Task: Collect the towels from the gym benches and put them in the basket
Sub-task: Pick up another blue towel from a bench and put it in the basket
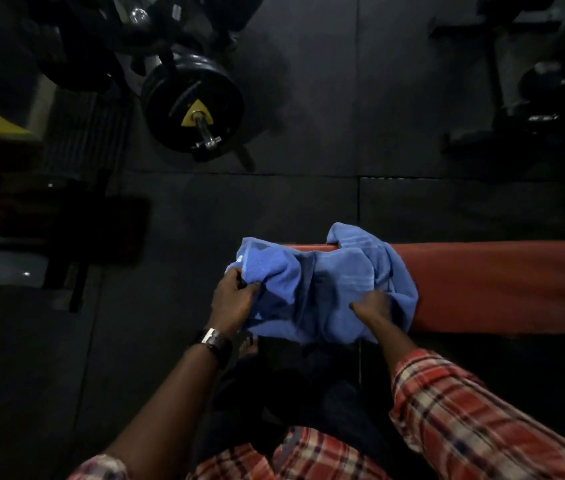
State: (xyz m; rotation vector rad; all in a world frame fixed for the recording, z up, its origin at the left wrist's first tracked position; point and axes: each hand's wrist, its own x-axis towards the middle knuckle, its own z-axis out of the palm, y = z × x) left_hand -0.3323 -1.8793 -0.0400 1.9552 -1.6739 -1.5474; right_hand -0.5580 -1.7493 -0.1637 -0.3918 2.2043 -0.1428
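A crumpled blue towel (319,282) lies over the left end of a red padded gym bench (502,285), hanging off its near and left edges. My left hand (234,297) pinches the towel's left corner. My right hand (373,306) grips a fold near the towel's right side, its fingers partly buried in the cloth. No basket is in view.
A barbell with black weight plates (193,105) rests on the dark rubber floor ahead to the left. More dark gym equipment (544,88) stands at the far right. A black frame (66,220) sits at the left. My foot (248,346) is under the towel.
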